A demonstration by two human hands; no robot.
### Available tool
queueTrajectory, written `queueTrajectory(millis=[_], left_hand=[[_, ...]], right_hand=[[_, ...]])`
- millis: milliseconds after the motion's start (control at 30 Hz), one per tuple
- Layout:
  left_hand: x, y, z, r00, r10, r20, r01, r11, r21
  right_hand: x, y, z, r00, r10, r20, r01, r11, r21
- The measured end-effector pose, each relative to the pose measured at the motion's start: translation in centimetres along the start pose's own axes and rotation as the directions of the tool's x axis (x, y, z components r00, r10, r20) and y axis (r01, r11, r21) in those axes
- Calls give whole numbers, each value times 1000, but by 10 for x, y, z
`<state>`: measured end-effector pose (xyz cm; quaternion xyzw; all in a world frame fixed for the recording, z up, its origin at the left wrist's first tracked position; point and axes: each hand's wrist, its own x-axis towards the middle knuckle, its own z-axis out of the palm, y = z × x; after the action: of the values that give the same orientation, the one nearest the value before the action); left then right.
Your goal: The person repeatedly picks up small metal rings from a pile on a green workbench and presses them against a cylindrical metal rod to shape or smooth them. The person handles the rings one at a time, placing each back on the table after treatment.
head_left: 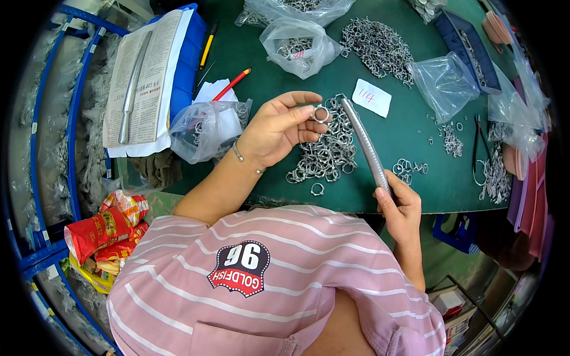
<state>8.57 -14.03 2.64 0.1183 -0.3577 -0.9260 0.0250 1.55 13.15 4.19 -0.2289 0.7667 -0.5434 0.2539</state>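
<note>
Between thumb and fingers, my left hand point(270, 130) pinches a silver ring point(320, 114) above the table. My right hand point(402, 204) grips the thick end of a marked metal ring mandrel point(369, 148), whose narrow end points away from me. Ring and mandrel are apart. Below and between my hands lies a heap of silver rings point(332, 151), partly covered by my left fingers. One loose ring point(317, 189) sits nearer to me. A small cluster of rings point(408, 169) lies just beyond my right hand.
Far on the green table are a large ring pile point(377, 47), an open plastic bag point(300, 47) and a paper slip point(371, 98). Pliers point(480, 142) and a blue tray point(466, 50) are at right. Another mandrel point(133, 89) lies on newspaper at left, near a red pen point(231, 85).
</note>
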Motion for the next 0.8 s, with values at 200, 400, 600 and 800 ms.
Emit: queueTrajectory(millis=[200,400,600,800], left_hand=[[3,-3,-6,996,45,80,-37,994,-107],[5,-10,-4,970,194,-144,-198,980,-12],[5,-17,4,955,292,-62,-282,950,133],[-8,-27,20,992,112,56,-123,946,301]], right_hand=[[2,2,3,999,-48,25,49,998,-34],[4,-2,7,979,-201,45,205,963,-176],[9,-16,14,949,-310,59,311,886,-343],[17,-23,22,893,-447,43,430,823,-371]])
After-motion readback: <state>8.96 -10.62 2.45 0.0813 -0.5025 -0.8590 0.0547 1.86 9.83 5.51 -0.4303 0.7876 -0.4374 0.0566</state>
